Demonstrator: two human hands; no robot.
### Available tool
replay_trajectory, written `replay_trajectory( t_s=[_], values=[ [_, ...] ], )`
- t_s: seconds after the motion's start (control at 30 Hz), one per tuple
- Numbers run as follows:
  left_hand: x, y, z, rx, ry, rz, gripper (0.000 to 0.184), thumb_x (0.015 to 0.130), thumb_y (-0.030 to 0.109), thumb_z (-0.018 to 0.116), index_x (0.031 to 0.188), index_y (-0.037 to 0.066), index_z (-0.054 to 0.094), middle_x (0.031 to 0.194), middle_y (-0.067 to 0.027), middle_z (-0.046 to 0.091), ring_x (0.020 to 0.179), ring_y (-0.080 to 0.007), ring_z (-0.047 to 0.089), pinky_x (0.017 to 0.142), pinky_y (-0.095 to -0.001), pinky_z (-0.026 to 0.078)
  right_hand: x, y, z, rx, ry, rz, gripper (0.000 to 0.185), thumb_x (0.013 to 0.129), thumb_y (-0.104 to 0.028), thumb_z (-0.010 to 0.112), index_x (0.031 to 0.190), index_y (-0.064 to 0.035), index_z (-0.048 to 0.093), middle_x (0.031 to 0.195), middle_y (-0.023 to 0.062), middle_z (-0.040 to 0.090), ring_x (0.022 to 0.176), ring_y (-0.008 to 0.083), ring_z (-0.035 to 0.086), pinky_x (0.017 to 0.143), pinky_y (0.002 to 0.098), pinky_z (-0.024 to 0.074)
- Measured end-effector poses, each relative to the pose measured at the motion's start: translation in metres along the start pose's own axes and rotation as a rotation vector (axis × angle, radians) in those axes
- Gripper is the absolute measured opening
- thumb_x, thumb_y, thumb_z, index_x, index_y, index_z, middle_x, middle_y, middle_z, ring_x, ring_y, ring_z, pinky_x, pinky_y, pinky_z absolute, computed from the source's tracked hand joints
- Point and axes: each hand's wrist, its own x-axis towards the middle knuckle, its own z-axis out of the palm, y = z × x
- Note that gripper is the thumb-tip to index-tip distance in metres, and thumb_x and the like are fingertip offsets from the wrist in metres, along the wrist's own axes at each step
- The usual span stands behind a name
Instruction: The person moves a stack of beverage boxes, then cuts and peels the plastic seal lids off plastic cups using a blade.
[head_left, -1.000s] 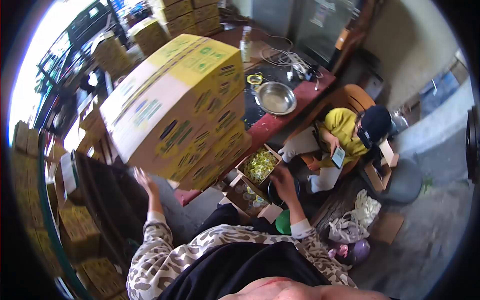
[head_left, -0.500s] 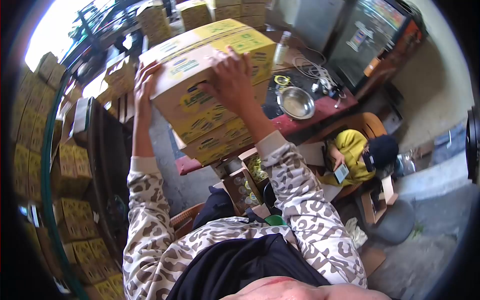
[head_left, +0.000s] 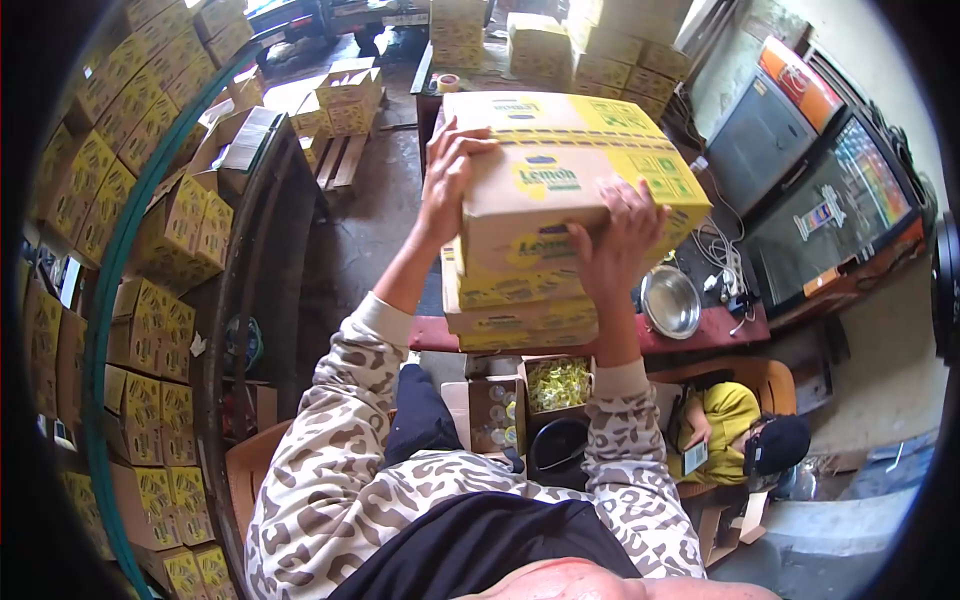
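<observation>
A large yellow and brown carton [head_left: 540, 180] marked "Lemon" tops a stack of similar cartons [head_left: 520, 322] on the red-edged table [head_left: 435, 335]. Against the left side of the top carton lies my left hand [head_left: 450, 185], its fingers curled over the upper edge. My right hand [head_left: 622, 235] presses on the front and upper edge near the right end, fingers spread over the carton. Below the table edge are an open box of yellow-green wrapped pieces [head_left: 560, 385] and a box with round clear lids or cups [head_left: 492, 412].
A metal bowl [head_left: 671, 302] and white cables [head_left: 720, 255] are on the table. At the right a seated person [head_left: 728, 430] in yellow holds a phone [head_left: 695, 458]. Stacked cartons [head_left: 150, 325] line the left; a glass-door fridge [head_left: 830, 215] stands at the back right.
Both hands have come onto the top carton from lower down, the right one from near the open boxes. The view has turned left, and the top carton appears shifted rightward over the stack.
</observation>
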Motion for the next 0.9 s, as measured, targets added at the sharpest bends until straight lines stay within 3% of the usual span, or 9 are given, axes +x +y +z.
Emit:
replay_trajectory(
  t_s=[0.07,0.13,0.27,0.33,0.43,0.53,0.63,0.8,0.9],
  values=[
    [-0.003,-0.006,-0.001,0.05,-0.045,0.019,0.054,0.097,0.042,0.025,0.11,0.005,0.062,0.125,-0.0131,0.059,0.137,-0.0346,0.032,0.116,-0.0454,0.013,-0.003,0.005,0.007,-0.016,0.015,0.0,0.061,0.089,-0.062,0.05,0.125,-0.0138,0.052,0.127,0.0095,0.054,0.133,0.0344,0.037,0.113,0.0564,0.008],
    [-0.003,-0.01,-0.001,0.054,-0.035,0.022,0.043,0.096,0.031,0.03,0.112,0.005,0.061,0.123,-0.0143,0.058,0.132,-0.0353,0.038,0.116,-0.0503,0.016,-0.007,0.009,0.015,-0.018,0.092,-0.006,0.06,0.095,-0.063,0.036,0.125,-0.0132,0.051,0.126,0.01,0.054,0.133,0.0339,0.037,0.114,0.0554,0.0078],
    [-0.003,-0.024,-0.008,0.081,-0.146,0.043,0.048,0.097,0.039,0.028,0.119,0.01,0.06,0.132,-0.0086,0.054,0.136,-0.0375,0.032,0.116,-0.0561,-0.003,-0.002,0.004,0.023,-0.031,0.152,0.017,0.059,0.099,-0.058,0.026,0.119,-0.0084,0.052,0.124,0.0121,0.054,0.13,0.0352,0.038,0.113,0.0562,0.0133],
    [-0.002,-0.039,-0.011,0.066,-0.21,0.113,0.052,0.098,0.047,0.029,0.121,0.012,0.059,0.135,-0.0057,0.053,0.134,-0.0348,0.035,0.116,-0.0591,-0.007,0.0,0.003,0.027,-0.066,0.18,0.005,0.047,0.1,-0.047,0.032,0.111,-0.0038,0.048,0.114,0.0144,0.051,0.12,0.0341,0.047,0.111,0.0594,0.0241],
    [0.003,-0.06,-0.013,0.067,-0.29,0.237,0.056,0.098,0.053,0.031,0.124,0.012,0.06,0.135,-0.0016,0.055,0.129,-0.0283,0.036,0.115,-0.0641,-0.004,0.004,0.006,0.033,-0.056,0.268,-0.054,0.053,0.1,-0.052,0.027,0.109,-0.0041,0.047,0.107,0.0116,0.054,0.111,0.0341,0.053,0.107,0.0624,0.0321],
    [0.012,-0.077,-0.011,0.02,-0.351,0.341,0.054,0.097,0.052,0.036,0.124,0.012,0.061,0.137,0.0016,0.055,0.126,-0.0239,0.037,0.114,-0.0655,-0.001,-0.013,0.03,0.031,-0.143,0.274,-0.012,0.048,0.099,-0.052,0.031,0.103,-0.0062,0.047,0.104,0.0107,0.053,0.11,0.0297,0.054,0.108,0.0591,0.0332],
    [0.016,-0.093,-0.011,-0.022,-0.378,0.461,0.052,0.093,0.047,0.041,0.131,0.016,0.058,0.142,0.0032,0.05,0.129,-0.0208,0.036,0.114,-0.067,-0.003,-0.001,0.006,0.038,-0.278,0.287,0.135,0.035,0.094,-0.042,0.048,0.098,-0.0068,0.046,0.102,0.0091,0.054,0.112,0.0262,0.053,0.111,0.056,0.0321],
    [0.016,-0.101,-0.009,-0.1,-0.381,0.529,0.054,0.088,0.038,0.042,0.138,0.022,0.05,0.147,0.0067,0.044,0.131,-0.0187,0.036,0.111,-0.0712,0.0,0.009,-0.016,0.049,-0.401,0.282,0.077,0.049,0.085,-0.039,0.064,0.113,-0.0046,0.044,0.107,0.0097,0.056,0.104,0.0226,0.057,0.108,0.047,0.0381],
    [0.017,-0.105,-0.013,-0.211,-0.369,0.505,0.056,0.085,0.037,0.047,0.138,0.022,0.048,0.148,0.0056,0.043,0.133,-0.0177,0.034,0.112,-0.0704,0.004,-0.002,-0.027,0.056,-0.497,0.178,0.212,0.056,0.091,-0.043,0.051,0.125,-0.001,0.035,0.117,0.0127,0.05,0.116,0.0287,0.051,0.109,0.0539,0.0346]
  ],
)
